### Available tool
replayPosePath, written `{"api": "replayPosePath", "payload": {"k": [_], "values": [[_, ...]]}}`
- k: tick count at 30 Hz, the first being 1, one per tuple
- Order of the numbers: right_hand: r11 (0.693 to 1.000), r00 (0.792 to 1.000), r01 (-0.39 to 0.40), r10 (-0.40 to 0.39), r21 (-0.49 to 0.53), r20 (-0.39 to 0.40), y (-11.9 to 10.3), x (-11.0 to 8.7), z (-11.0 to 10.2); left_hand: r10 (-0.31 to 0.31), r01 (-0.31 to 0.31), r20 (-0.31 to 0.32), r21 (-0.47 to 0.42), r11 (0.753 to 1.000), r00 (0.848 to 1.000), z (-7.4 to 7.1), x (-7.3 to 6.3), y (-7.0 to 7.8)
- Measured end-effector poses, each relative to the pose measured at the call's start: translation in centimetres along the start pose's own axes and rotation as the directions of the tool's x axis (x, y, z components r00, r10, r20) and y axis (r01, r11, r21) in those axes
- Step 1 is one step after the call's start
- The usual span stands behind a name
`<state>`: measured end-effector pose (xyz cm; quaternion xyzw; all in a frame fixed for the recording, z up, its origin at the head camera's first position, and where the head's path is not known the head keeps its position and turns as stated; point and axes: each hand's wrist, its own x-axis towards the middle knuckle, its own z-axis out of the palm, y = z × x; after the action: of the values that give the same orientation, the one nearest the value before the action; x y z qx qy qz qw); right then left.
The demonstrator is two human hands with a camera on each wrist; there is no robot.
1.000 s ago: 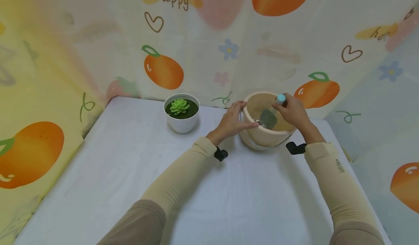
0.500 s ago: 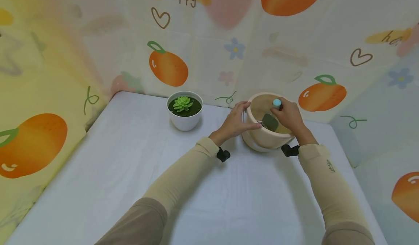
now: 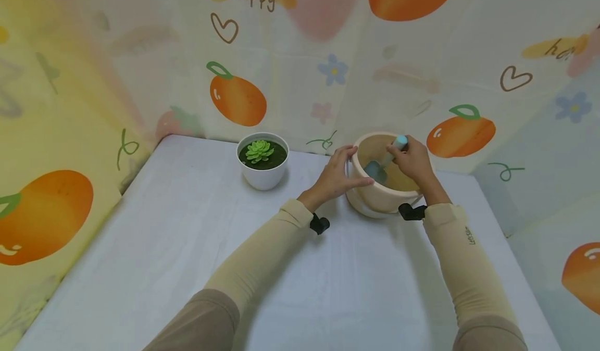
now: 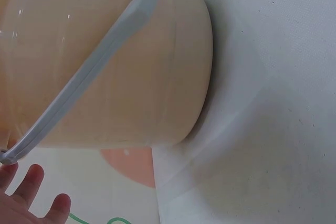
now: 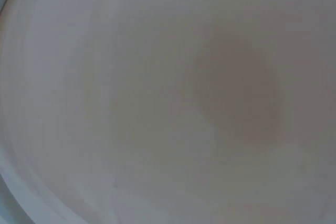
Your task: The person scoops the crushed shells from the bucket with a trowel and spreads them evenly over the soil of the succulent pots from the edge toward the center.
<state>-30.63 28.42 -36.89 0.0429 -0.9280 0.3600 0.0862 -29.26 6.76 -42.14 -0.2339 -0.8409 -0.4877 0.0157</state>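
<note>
A peach-coloured bucket with a pale bail handle stands on the table at the back right. My left hand holds its left side, thumb along the near rim and fingers spread at the far left; some fingertips show beside the handle's end in the left wrist view. My right hand grips the light blue handle of a small shovel, its grey-green flat head inside the bucket. The bucket's floor is mostly hidden. The right wrist view is filled by the bucket's blurred wall.
A white pot with a green succulent stands at the back, left of the bucket. White cloth covers the table. A fruit-printed backdrop rises behind and along both sides.
The shovel's head has swung left inside the bucket and its handle has tilted right, with my right hand shifting slightly. My left hand stays on the rim, and the head view has shifted a little.
</note>
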Motion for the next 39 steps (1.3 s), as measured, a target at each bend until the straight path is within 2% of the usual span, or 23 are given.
{"api": "replayPosePath", "payload": {"k": [10,17,27,33,39], "values": [[0.988,0.997,-0.001,-0.011,0.156,0.075,-0.3,-0.17,-0.1,-0.009,0.01,0.016,-0.024,1.0,1.0,-0.05,0.01,0.15],[0.957,0.99,-0.013,-0.03,0.291,0.141,-0.38,-0.16,-0.23,-0.013,0.013,0.014,-0.014,1.0,1.0,-0.04,-0.01,0.1],[0.978,0.985,-0.037,0.0,0.208,0.174,-0.01,0.16,-0.03,-0.011,0.011,0.016,0.003,1.0,1.0,-0.14,0.16,0.01],[0.962,0.983,-0.079,0.031,0.26,0.182,0.15,0.09,-0.21,-0.024,0.024,0.02,0.005,1.0,1.0,0.05,0.1,-0.05],[0.933,0.987,-0.084,0.031,0.349,0.155,-0.01,0.04,-0.43,-0.01,0.01,0.007,0.027,1.0,1.0,-0.04,0.1,0.13]]}}
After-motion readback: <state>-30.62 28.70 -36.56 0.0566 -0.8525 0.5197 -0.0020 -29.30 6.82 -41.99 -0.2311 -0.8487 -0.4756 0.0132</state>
